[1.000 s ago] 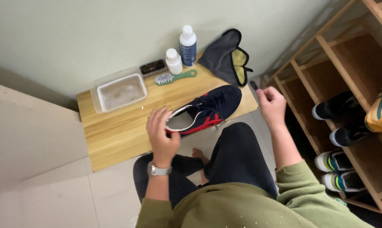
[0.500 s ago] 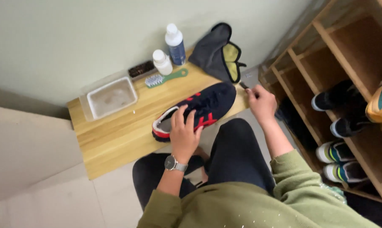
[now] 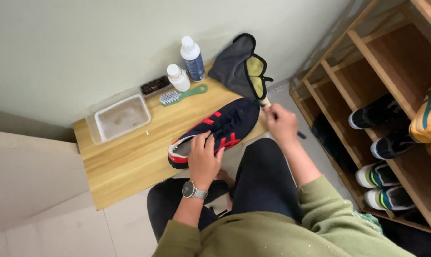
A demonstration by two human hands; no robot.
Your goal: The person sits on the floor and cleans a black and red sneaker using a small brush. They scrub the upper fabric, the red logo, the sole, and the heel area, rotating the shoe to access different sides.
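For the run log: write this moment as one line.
left hand: holds navy-red shoe | right hand: small dark tool at toe | surface: wooden bench

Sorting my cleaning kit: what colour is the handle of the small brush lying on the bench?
Green, with pale bristles; the brush shows best in the head view.

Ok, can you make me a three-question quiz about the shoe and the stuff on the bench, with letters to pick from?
1. Where is the green-handled brush?
A. in the tub
B. on the bench between the tub and the cloth
C. on the rack

2. How many white-capped bottles stand by the wall?
A. one
B. two
C. four

3. What is the left hand doing?
A. gripping the shoe
B. lying flat on the bench
C. lifting a bottle

Answers: 1 B, it lies on the bench beside the tub; 2 B, a tall one and a short one; 3 A, its fingers wrap the shoe's opening.
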